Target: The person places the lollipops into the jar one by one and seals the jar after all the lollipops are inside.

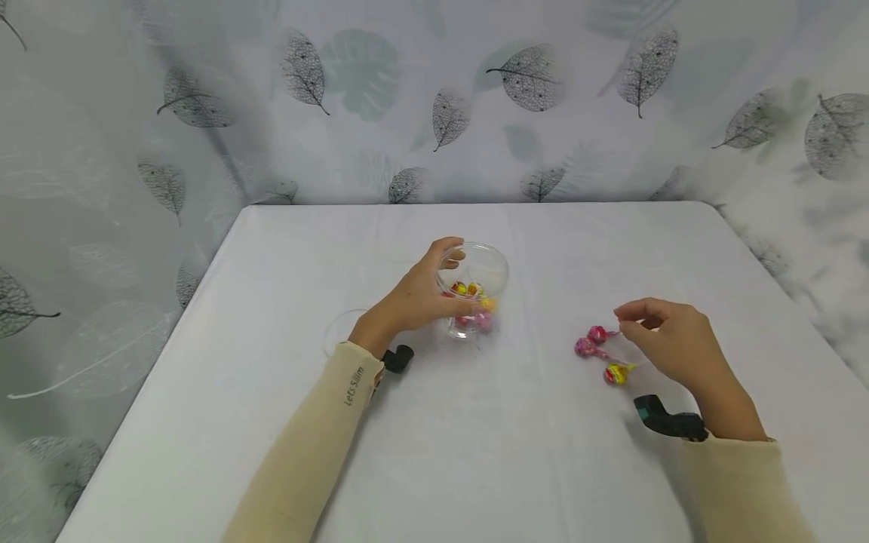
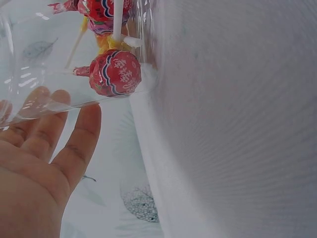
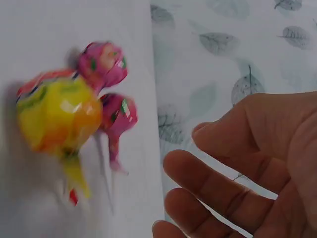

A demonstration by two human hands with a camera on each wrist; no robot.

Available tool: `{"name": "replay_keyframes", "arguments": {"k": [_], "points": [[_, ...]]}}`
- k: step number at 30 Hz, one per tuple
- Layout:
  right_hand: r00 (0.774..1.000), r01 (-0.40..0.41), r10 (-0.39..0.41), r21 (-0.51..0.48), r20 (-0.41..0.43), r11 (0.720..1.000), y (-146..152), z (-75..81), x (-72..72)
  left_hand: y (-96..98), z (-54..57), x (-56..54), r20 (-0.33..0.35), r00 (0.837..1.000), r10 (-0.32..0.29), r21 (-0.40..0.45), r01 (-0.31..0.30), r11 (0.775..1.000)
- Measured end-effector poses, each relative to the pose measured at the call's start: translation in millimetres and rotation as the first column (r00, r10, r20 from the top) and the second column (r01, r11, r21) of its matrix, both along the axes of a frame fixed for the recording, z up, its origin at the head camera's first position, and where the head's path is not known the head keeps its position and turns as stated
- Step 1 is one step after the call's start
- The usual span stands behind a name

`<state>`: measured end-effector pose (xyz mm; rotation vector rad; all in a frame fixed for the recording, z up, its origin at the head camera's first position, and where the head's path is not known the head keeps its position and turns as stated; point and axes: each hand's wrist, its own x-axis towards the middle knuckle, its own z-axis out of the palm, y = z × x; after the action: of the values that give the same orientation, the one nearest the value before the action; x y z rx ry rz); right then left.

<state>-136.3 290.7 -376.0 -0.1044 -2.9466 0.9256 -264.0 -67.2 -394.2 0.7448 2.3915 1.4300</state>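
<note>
My left hand (image 1: 424,294) grips a clear plastic jar (image 1: 490,264), its fingers and thumb around the side. Several wrapped lollipops lie inside the jar, among them a red lollipop (image 2: 116,73) near the base in the left wrist view. On the right of the table, my right hand (image 1: 672,339) hovers beside three lollipops, its fingers bent loosely with nothing between them. Two lollipops are pink, one pink lollipop (image 1: 585,346) in front of the other pink lollipop (image 1: 597,334). Closest to me lies the yellow and red lollipop (image 1: 615,374), large in the right wrist view.
A white cloth covers the table (image 1: 489,452). Partly behind my left wrist lies a thin, clear round object (image 1: 330,332), hard to make out. A leaf-patterned curtain (image 1: 434,98) hangs along the table's back and sides. Each wrist carries a dark camera mount.
</note>
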Motion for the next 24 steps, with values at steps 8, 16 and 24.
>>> {"name": "replay_keyframes", "arguments": {"k": [8,16,24], "points": [[0.963,-0.123,0.091,0.113,0.253,0.986,23,-15.3,8.0,-5.9,0.8,-0.6,-0.001,1.000,0.010,0.009,-0.010,1.000],[0.963,-0.157,0.103,0.207,0.249,0.966,29,-25.7,11.2,-4.5,-2.0,-0.8,-0.007,1.000,-0.009,0.019,0.009,1.000],[0.970,-0.181,0.137,0.224,0.201,0.958,33,-23.8,19.7,-1.4,-2.1,-2.0,-0.003,1.000,-0.021,0.022,0.021,1.000]]}}
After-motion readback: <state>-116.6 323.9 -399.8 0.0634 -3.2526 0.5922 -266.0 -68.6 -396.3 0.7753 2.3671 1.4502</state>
